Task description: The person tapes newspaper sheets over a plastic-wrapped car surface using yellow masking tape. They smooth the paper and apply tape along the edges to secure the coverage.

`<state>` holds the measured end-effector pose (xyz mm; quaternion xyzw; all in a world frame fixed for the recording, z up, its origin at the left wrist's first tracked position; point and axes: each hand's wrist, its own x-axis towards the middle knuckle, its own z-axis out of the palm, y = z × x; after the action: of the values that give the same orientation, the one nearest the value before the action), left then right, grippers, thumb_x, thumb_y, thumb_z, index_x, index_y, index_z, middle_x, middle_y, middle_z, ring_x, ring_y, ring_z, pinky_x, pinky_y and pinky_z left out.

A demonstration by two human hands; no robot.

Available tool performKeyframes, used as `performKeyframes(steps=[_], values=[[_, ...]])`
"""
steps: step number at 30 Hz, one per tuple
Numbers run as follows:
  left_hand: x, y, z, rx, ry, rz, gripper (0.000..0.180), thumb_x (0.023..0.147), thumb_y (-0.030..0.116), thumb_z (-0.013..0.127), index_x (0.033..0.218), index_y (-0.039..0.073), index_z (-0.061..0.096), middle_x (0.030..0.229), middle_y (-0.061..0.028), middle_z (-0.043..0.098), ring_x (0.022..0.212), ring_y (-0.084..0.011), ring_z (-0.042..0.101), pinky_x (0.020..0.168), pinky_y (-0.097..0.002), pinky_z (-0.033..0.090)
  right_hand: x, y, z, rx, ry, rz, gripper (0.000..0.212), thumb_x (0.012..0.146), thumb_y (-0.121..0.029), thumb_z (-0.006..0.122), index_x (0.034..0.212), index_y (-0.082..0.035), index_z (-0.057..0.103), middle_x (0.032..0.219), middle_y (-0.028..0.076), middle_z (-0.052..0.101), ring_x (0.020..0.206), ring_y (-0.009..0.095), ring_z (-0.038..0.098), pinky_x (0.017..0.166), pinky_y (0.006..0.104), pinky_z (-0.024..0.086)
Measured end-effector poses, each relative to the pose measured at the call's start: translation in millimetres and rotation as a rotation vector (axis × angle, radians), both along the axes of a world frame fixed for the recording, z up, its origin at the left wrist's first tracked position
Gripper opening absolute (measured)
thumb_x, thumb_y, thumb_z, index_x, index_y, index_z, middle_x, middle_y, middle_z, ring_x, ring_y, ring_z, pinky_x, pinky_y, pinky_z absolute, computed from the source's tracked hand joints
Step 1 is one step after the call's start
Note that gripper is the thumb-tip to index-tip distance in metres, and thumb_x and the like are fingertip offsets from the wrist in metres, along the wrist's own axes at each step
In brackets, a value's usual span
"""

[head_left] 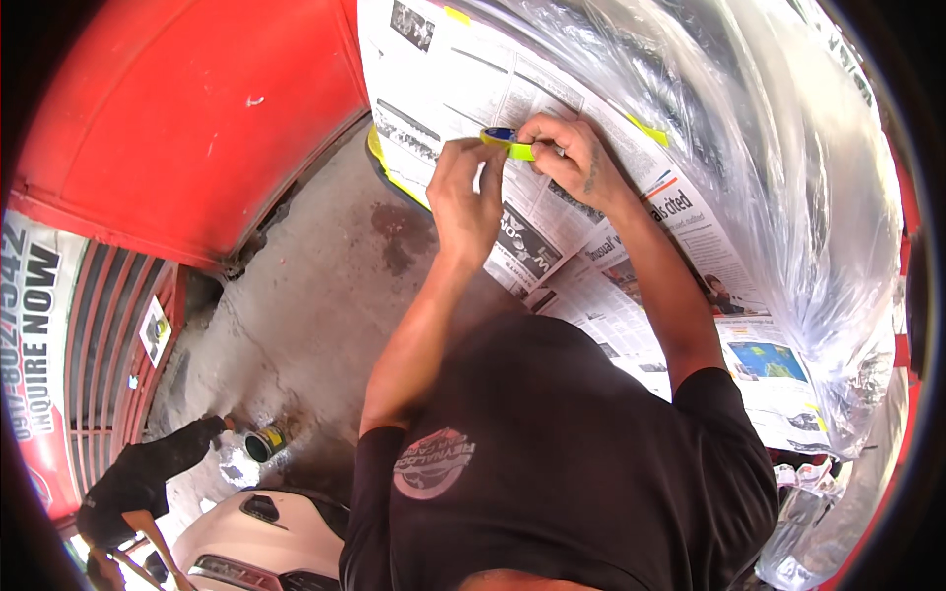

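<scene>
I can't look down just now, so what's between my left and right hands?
In the head view, a yellow tape roll and a short bright strip lie between your left hand and right hand, with newspaper behind.

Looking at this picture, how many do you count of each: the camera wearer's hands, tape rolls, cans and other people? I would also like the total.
Hands: 2, left hand and right hand
Tape roll: 1
Can: 1
Other person: 1
Total: 5
</scene>
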<state>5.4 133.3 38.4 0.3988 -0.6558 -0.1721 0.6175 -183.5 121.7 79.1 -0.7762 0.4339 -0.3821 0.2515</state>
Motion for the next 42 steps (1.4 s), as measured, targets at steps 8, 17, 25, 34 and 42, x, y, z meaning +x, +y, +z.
performKeyframes(steps=[8,17,25,34,42], values=[[37.8,-5.0,-14.8,0.099,0.359,-0.032,0.006,0.096,0.003,0.070,0.093,-0.001,0.068,0.090,-0.0075,0.068,0.084,-0.0187,0.068,0.073,-0.0300,0.052,0.9,-13.8,-11.7,0.058,-0.237,-0.046,0.023,0.095,-0.005,0.054,0.112,0.003,0.068,0.086,0.008,0.072,0.080,0.014,0.068,0.073,0.0291,0.052],[-16.7,-52.3,-149.0,0.874,1.105,-0.472,0.039,0.107,0.020,0.058,0.139,0.000,0.050,0.145,-0.0170,0.050,0.135,-0.0314,0.051,0.105,-0.0536,0.052,15.1,-5.7,-5.1,-0.011,0.024,-0.202,0.033,0.095,0.001,0.053,0.122,0.003,0.071,0.091,0.013,0.074,0.076,0.013,0.067,0.072,0.0275,0.052],[-35.1,-87.7,-199.3,0.882,1.454,-0.398,0.034,0.103,0.011,0.062,0.133,0.003,0.049,0.128,-0.0136,0.056,0.112,-0.0255,0.061,0.097,-0.0455,0.056,10.1,-5.2,6.1,0.038,0.224,-0.229,0.035,0.095,0.001,0.049,0.124,0.007,0.069,0.091,0.010,0.069,0.076,0.016,0.061,0.073,0.0300,0.050],[-23.7,-132.3,-208.8,1.089,1.578,-0.364,0.018,0.100,0.020,0.071,0.113,0.013,0.061,0.114,-0.0037,0.065,0.102,-0.0189,0.062,0.083,-0.0455,0.052,22.9,-3.5,7.7,0.099,0.168,-0.268,0.036,0.095,0.003,0.047,0.125,0.007,0.067,0.087,0.010,0.068,0.075,0.014,0.059,0.071,0.0275,0.047],[-34.1,-148.9,-202.9,1.102,1.697,-0.196,0.011,0.097,0.011,0.075,0.100,0.009,0.065,0.086,-0.0010,0.066,0.073,-0.0114,0.056,0.064,-0.0303,0.047,21.3,-2.7,8.4,0.088,0.242,-0.289,0.036,0.097,0.000,0.049,0.128,0.009,0.065,0.091,0.014,0.070,0.075,0.016,0.061,0.071,0.0284,0.049]])
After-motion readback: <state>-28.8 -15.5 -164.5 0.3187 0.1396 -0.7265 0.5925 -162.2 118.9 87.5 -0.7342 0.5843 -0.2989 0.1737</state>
